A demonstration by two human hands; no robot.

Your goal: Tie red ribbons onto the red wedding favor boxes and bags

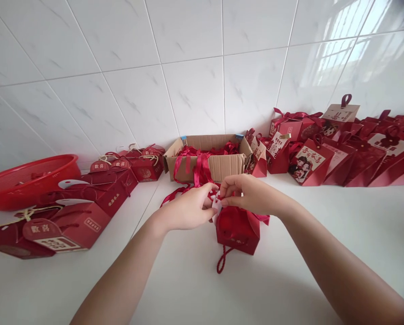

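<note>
A small red gift box stands on the white surface between my hands. At its upper left, my left hand pinches a pale tab between thumb and fingers. From the other side my right hand grips the same tab with bent fingers, just above the box. Whether the tab belongs to the box is hidden by my fingers. A dark red cord loop hangs out at the front of the box. Glossy red ribbon trails behind my hands.
An open cardboard box full of red ribbon stands against the tiled wall. Finished-looking red gift boxes and a red plastic basin are on the left. Rows of red boxes with loop handles line the right.
</note>
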